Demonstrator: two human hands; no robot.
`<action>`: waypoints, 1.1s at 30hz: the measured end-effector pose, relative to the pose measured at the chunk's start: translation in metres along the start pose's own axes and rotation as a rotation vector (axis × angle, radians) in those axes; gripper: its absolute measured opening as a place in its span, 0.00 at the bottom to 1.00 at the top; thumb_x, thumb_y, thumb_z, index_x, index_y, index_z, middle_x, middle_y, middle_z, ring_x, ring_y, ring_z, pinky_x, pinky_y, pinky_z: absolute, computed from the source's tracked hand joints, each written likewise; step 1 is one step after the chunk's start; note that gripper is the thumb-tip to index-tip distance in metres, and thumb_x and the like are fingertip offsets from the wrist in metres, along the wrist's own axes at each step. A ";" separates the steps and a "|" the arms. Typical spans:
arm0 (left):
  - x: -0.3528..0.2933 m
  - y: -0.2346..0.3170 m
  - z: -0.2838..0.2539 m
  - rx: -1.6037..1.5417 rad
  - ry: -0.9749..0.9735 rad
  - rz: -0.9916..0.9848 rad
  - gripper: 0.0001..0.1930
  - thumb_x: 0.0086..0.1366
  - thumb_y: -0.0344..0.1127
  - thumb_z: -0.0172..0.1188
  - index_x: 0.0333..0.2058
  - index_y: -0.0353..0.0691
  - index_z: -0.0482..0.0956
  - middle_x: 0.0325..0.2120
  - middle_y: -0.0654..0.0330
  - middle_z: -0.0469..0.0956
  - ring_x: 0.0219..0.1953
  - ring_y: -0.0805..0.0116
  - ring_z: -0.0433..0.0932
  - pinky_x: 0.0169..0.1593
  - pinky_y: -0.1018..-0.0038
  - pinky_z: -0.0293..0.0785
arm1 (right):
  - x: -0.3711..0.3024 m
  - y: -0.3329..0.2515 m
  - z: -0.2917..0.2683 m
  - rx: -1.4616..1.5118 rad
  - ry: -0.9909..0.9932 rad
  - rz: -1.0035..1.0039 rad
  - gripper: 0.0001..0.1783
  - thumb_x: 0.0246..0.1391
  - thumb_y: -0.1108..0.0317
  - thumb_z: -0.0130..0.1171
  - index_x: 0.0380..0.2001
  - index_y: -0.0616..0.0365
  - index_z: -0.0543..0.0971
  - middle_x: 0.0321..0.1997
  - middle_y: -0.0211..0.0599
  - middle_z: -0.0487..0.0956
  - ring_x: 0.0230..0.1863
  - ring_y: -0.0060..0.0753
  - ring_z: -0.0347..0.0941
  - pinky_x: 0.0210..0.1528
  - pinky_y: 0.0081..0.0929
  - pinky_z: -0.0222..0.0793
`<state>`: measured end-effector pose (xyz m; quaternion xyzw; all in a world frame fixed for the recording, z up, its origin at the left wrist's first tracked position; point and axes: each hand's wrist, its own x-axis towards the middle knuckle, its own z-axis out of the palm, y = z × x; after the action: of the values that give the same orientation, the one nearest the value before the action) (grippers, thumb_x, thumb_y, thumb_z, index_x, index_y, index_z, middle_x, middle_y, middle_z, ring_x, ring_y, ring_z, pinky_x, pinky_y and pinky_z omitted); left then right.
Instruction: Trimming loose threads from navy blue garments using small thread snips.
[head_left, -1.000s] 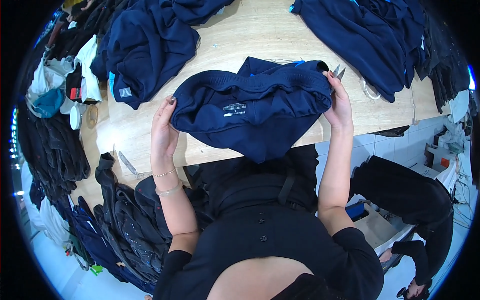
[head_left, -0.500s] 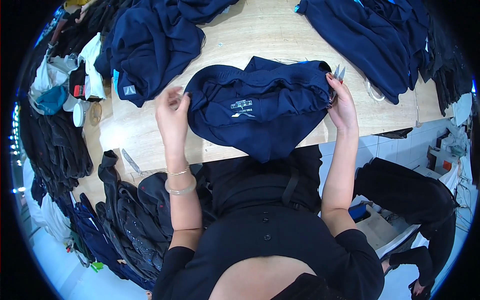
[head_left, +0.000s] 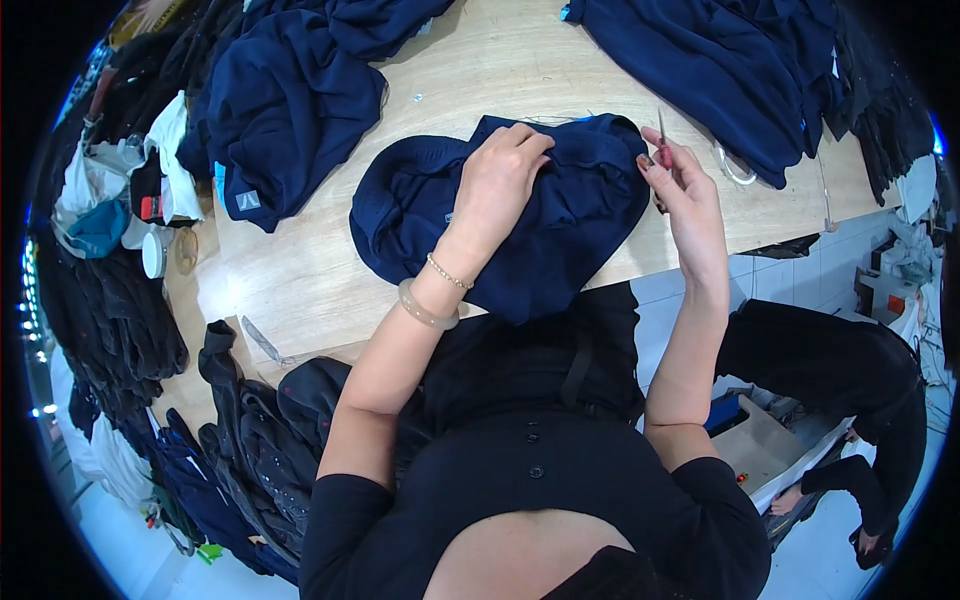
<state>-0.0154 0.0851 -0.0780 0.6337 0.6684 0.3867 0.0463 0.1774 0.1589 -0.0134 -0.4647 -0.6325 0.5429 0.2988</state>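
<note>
A navy garment with a gathered elastic waistband lies on the wooden table in front of me, its waist opening facing up. Reaching across that opening, my left hand has its fingers closed on the far part of the waistband. My own hand and wrist cover most of the printed label inside. Beside the garment's right end, my right hand holds small thread snips, blades pointing away from me. Part of the snips is hidden by the fingers.
More navy garments lie on the table, one heap at far left and another at far right. Dark clothes hang along the left edge. A clear plastic piece lies near the front edge. A person in black bends at lower right.
My left hand has moved right from the garment's left end onto its far waistband. My right hand has shifted slightly, and the snips have turned so the blades look narrower.
</note>
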 end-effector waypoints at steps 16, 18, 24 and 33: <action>0.010 -0.023 0.000 -0.113 -0.059 -0.135 0.06 0.60 0.22 0.51 0.36 0.38 0.69 0.23 0.50 0.80 0.30 0.53 0.82 0.33 0.64 0.78 | -0.012 0.012 0.063 -0.356 0.030 -0.153 0.13 0.50 0.69 0.64 0.25 0.64 0.70 0.12 0.38 0.70 0.13 0.20 0.61 0.18 0.24 0.56; 0.011 -0.022 0.001 -0.133 -0.060 -0.149 0.07 0.60 0.22 0.50 0.37 0.38 0.68 0.23 0.51 0.80 0.30 0.53 0.82 0.33 0.64 0.78 | -0.010 0.016 0.067 -0.415 0.041 -0.166 0.13 0.49 0.68 0.64 0.23 0.63 0.71 0.11 0.39 0.69 0.12 0.27 0.63 0.17 0.25 0.56; 0.012 -0.022 0.000 -0.168 -0.074 -0.248 0.08 0.60 0.22 0.49 0.38 0.37 0.66 0.24 0.51 0.81 0.29 0.54 0.82 0.31 0.63 0.78 | -0.007 0.015 0.077 -0.522 0.062 -0.201 0.13 0.48 0.65 0.63 0.21 0.63 0.74 0.13 0.43 0.73 0.14 0.41 0.72 0.19 0.30 0.63; 0.012 -0.019 -0.002 -0.222 -0.081 -0.305 0.06 0.62 0.22 0.47 0.38 0.37 0.66 0.24 0.52 0.81 0.29 0.56 0.83 0.31 0.64 0.78 | -0.002 0.017 0.080 -0.532 0.058 -0.248 0.12 0.49 0.66 0.61 0.21 0.63 0.75 0.13 0.44 0.72 0.14 0.42 0.71 0.19 0.29 0.63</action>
<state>-0.0345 0.0970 -0.0825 0.5311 0.7075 0.4207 0.2010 0.1123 0.1238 -0.0480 -0.4611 -0.7957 0.3038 0.2488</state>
